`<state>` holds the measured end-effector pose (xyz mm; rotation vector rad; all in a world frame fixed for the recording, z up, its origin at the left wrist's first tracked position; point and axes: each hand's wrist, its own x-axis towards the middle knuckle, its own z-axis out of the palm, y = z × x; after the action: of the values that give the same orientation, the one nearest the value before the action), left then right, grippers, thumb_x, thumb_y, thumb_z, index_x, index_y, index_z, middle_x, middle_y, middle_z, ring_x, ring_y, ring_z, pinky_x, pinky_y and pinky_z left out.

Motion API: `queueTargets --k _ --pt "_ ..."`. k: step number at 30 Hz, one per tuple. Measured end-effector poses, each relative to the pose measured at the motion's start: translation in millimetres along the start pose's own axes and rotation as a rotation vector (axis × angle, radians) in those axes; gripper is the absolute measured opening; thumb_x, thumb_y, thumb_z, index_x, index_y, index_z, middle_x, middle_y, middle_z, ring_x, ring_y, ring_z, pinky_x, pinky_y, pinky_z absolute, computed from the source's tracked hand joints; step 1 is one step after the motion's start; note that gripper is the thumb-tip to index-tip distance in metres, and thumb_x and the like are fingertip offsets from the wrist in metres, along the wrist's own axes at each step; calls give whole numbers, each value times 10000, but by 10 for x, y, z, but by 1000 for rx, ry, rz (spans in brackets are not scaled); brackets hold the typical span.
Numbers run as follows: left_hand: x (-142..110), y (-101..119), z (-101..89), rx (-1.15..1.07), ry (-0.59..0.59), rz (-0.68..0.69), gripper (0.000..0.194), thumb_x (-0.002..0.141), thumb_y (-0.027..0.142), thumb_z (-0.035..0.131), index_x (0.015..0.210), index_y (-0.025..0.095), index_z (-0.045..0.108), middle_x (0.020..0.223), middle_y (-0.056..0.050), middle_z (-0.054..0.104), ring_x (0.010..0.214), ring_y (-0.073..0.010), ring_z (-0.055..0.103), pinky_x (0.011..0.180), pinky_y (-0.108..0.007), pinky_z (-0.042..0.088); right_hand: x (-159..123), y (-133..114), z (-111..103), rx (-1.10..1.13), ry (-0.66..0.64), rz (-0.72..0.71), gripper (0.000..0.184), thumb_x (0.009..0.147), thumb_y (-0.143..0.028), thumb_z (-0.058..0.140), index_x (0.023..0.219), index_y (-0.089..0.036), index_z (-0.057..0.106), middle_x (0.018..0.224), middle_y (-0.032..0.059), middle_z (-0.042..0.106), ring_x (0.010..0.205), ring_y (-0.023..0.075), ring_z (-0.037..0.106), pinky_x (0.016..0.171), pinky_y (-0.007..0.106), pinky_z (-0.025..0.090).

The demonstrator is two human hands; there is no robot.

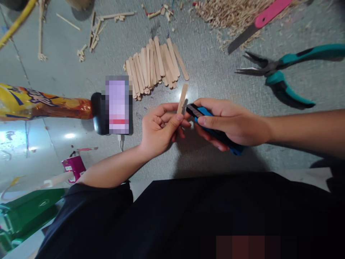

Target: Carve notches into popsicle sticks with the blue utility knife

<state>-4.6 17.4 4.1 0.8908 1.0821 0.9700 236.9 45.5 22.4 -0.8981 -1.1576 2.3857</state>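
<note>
Between thumb and fingers, my left hand pinches a flat wooden craft stick, which points away from me. My right hand is wrapped round a blue and black utility knife. The knife's head is close beside the stick; I cannot tell whether the blade touches it. Just beyond my left hand lies a heap of similar craft sticks, roughly side by side on the grey table.
Teal-handled pliers lie at the right, below a pink-handled blade and a pile of wood shavings. A phone with a blurred screen and a yellow-wrapped bottle are at the left. Stick scraps lie farther back.
</note>
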Motion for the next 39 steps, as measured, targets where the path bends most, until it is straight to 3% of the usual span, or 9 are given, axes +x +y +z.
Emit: queueTargets --k 2,4,12,19,26,29,35,39 --pt "-3 12 22 7 -1 14 446 986 579 1012 1023 194 788 835 -48 890 489 -133 744 376 -203 464 -5 3 5 -10 22 -3 155 1230 -375 691 1248 -239 619 773 -57 693 421 119 601 368 227 430" --pt "-11 13 35 16 21 28 455 985 582 1010 969 193 773 828 -45 894 491 -128 746 372 -188 470 -7 3 10 -19 33 -6 168 1226 -381 702 1256 -236 623 771 -56 691 421 120 603 371 230 434" --pt "-39 -10 48 39 18 72 448 998 569 1002 962 199 752 815 -33 896 487 -126 758 364 -168 480 0 1 21 -42 49 -7 78 1241 -297 641 1216 -223 634 753 -63 693 411 107 609 381 211 457" --pt "-44 -20 46 48 26 57 462 1001 582 995 971 192 749 812 -49 893 497 -136 767 364 -175 480 -19 -19 30 -65 55 10 112 1241 -335 667 1222 -229 638 757 -58 692 420 110 609 388 217 455" --pt "-38 -47 47 92 12 157 466 1024 565 978 944 194 708 822 -34 889 487 -100 720 412 -168 508 -8 -45 59 -111 67 50 40 1228 -231 589 1204 -235 621 749 -63 673 415 120 603 390 231 472" --pt "-66 -92 29 148 13 219 438 1056 554 945 955 195 715 851 -44 890 531 -106 739 470 -185 556 -15 -55 83 -136 86 69 75 1213 -191 579 1172 -243 614 750 -66 668 414 111 593 388 226 467" --pt "-100 -136 -21 283 -27 351 292 1140 436 859 1008 188 777 724 6 781 470 -55 609 441 -160 414 -1 -57 140 -160 150 125 219 1211 -153 544 1021 -256 574 700 -64 643 386 102 568 372 230 447" --pt "-94 -140 -31 341 -19 353 272 1159 423 831 1032 187 790 717 6 757 498 -61 614 453 -165 398 8 -55 187 -134 176 164 284 1214 -171 538 945 -260 551 657 -61 613 367 107 559 352 224 431"
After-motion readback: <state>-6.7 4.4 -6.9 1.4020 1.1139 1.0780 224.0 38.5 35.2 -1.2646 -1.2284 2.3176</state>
